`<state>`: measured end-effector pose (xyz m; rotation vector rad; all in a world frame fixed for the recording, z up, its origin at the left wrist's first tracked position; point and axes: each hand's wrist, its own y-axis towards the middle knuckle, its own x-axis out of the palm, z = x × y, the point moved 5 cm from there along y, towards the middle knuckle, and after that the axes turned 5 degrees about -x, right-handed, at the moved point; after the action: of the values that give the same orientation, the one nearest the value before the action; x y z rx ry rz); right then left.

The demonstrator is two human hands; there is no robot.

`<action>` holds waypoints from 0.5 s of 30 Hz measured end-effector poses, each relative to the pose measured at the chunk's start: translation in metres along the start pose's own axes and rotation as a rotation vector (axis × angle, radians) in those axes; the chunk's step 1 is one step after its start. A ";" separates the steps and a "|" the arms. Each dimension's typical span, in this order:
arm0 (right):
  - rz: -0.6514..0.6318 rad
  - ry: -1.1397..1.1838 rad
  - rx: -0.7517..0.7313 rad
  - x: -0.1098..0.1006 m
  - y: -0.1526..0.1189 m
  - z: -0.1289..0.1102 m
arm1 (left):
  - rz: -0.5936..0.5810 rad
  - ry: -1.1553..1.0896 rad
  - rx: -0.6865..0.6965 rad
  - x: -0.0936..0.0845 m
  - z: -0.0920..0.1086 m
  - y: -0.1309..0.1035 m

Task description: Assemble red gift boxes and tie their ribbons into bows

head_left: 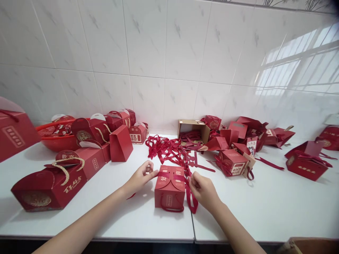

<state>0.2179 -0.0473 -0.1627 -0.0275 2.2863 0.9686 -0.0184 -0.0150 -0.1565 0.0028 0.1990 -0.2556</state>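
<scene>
A closed red gift box (169, 195) with gold characters stands near the front edge of the white table, its cord handle hanging down the near side. A dark red ribbon (164, 174) crosses its top. My left hand (144, 174) is at the box's upper left corner, fingers pinched on the ribbon's left part. On the right side my right hand (202, 187) is curled closed around the ribbon, whose loose length hangs beside the box onto the table.
Behind the box lies a tangled ribbon pile (165, 148) by an open cardboard box (194, 128). Red boxes (92, 158) and a red basket (59, 141) occupy the left. More boxes (233, 162) lie at right. A seam (193, 225) splits the table (265, 211).
</scene>
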 end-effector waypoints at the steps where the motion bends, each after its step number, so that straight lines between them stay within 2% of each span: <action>1: -0.018 0.015 -0.025 -0.001 -0.002 0.000 | 0.022 0.018 0.044 -0.002 0.001 -0.002; 5: -0.043 0.087 -0.177 -0.014 -0.007 -0.008 | 0.041 0.131 0.191 -0.012 0.005 -0.012; 8: -0.129 0.104 -0.262 -0.020 -0.008 -0.014 | 0.019 0.223 0.234 -0.015 0.008 -0.015; 11: -0.168 0.038 -0.254 -0.018 -0.007 -0.016 | 0.019 0.310 0.242 -0.015 0.014 -0.016; 15: -0.233 -0.161 -0.204 -0.009 -0.005 -0.016 | 0.048 0.397 0.252 -0.013 0.020 -0.021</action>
<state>0.2173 -0.0632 -0.1528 -0.2856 1.9794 1.0366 -0.0318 -0.0326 -0.1337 0.3102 0.5596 -0.2287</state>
